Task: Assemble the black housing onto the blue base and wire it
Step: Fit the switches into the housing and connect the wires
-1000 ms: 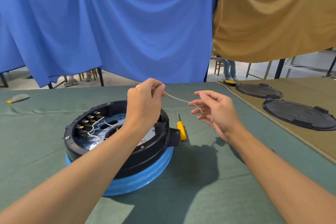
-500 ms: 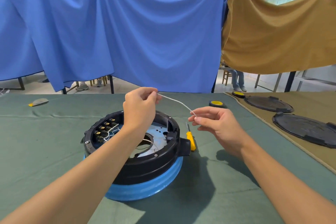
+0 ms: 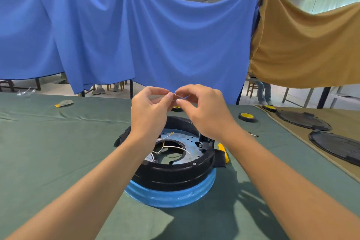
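The black housing [image 3: 175, 171] sits on the round blue base [image 3: 171, 194] on the green table cloth, just in front of me. Inside it lie a silver plate and loose white wires [image 3: 167, 147]. Above the housing my left hand [image 3: 150, 115] and my right hand [image 3: 206, 111] meet fingertip to fingertip. Both pinch the end of a thin white wire [image 3: 176, 96] between thumb and forefinger. My forearms hide the housing's left rim and part of its right side.
A yellow-handled screwdriver [image 3: 223, 151] lies against the housing's right side. Yellow-and-black wheels [image 3: 247, 117] sit further back. Two black round lids [image 3: 303, 120] rest on the brown cloth at right. Blue and brown sheets hang behind the table, and a person's legs show beyond.
My right hand has moved left and up to meet my left hand, so the stretched wire between them is now only a short piece. The view has tilted upward.
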Tool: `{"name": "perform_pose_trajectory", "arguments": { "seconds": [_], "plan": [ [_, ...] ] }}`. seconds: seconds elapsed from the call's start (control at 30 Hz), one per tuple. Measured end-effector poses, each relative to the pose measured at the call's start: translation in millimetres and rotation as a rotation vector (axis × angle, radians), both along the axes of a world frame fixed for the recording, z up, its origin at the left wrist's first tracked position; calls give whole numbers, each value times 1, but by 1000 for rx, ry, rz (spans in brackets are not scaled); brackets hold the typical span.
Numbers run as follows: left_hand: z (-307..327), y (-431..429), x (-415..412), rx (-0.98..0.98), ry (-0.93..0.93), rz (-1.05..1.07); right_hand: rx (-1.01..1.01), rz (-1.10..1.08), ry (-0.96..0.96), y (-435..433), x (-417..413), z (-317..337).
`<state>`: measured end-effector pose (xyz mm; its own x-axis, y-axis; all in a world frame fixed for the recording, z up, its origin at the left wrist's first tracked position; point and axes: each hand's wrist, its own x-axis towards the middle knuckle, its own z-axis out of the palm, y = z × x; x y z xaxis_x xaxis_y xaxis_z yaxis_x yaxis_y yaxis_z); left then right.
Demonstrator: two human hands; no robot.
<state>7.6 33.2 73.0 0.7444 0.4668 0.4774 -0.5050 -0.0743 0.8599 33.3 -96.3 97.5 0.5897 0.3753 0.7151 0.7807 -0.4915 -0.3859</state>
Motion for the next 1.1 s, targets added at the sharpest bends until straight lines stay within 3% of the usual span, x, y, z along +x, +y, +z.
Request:
{"name": "perform_pose_trajectory", "arguments": {
  "seconds": [0.1,0.2,0.37,0.47,0.73,1.1],
  "plan": [
    [0,17,-4,17,-18,-14,54,16,7,16,0,4],
    [-4,38,-7,165,0,37,44,31,64,25,2,1],
    [-36,75,-12,219,106,261,-167,17,256,39,4,-13],
    [-69,84,-17,321,236,278,-239,38,285,50,4,-24],
    [-88,79,-11,200,306,148,-499,66,247,64,4,-46],
    [-91,79,-12,203,302,192,-501,86,157,70,-1,-49]
  ]
}}
